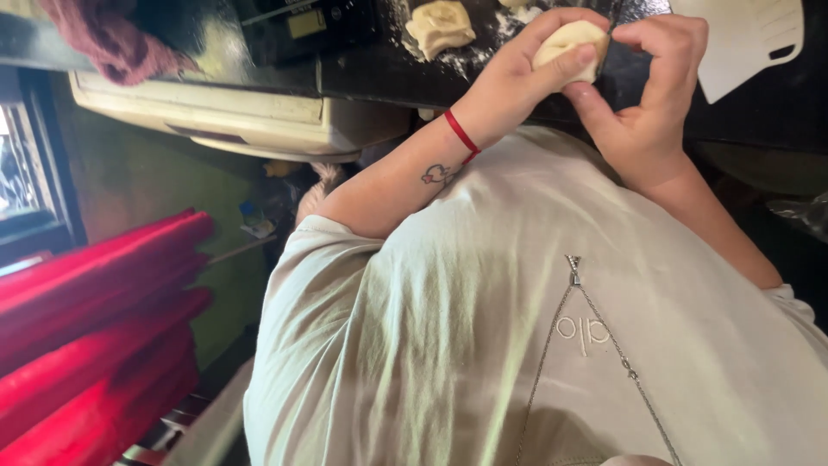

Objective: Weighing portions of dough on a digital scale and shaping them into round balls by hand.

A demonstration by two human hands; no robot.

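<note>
dough ball (569, 47) pinched between both hands over a dark, floured countertop (500, 34).
left hand (517, 78) and right hand (647, 95) grip it; second dough piece (440, 26) behind, white scraper (746, 43) right, possibly red fabric (95, 336) lower left.

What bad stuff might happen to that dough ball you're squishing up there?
1. The dough ball sits between the left hand and the right hand, near the edge of the dark floured counter; if the grip loosens it may drop onto the pale shirt.
2. Pinching hard might tear or flatten it.
3. The second dough piece lies bare on the counter and might dry out.
</note>
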